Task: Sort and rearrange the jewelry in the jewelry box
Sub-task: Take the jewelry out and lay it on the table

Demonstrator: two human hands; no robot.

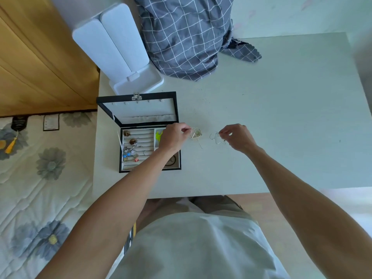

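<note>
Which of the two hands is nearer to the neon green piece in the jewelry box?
Left. The left hand hovers right beside the neon green piece, over the jewelry box. The right hand is farther right, above the table.

White table (281,117) beside quilted bed (40,178)
</note>
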